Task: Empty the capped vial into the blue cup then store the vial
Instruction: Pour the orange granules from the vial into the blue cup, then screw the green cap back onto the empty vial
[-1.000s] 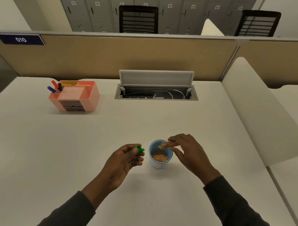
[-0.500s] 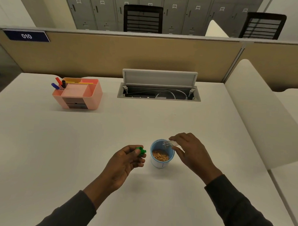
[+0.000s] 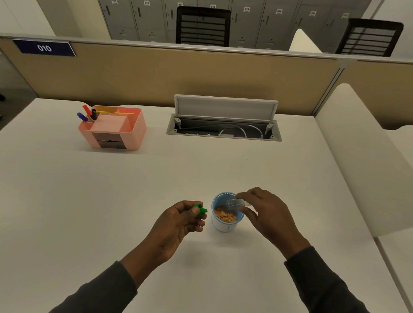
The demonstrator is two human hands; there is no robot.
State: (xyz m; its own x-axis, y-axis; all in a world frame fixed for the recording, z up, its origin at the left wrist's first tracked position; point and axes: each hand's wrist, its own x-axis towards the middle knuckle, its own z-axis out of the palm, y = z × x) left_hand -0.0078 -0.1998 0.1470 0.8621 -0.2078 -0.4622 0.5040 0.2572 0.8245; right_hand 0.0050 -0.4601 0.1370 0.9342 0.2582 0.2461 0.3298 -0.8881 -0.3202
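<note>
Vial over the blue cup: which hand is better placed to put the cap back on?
Left. The left hand already pinches the green cap beside the cup; the right hand holds the vial.

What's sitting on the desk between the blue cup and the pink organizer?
Nothing: in the head view, only bare desk separates the blue cup from the pink organizer.

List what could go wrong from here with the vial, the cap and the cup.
1. The right hand holds the vial tipped over the cup rim; a knock there could tip the light cup and scatter the orange grains.
2. The green cap sits in a fingertip grip in the left hand; it could slip and roll off across the table.
3. Grains possibly left in the clear vial could spill on the way to the pink organizer.
</note>
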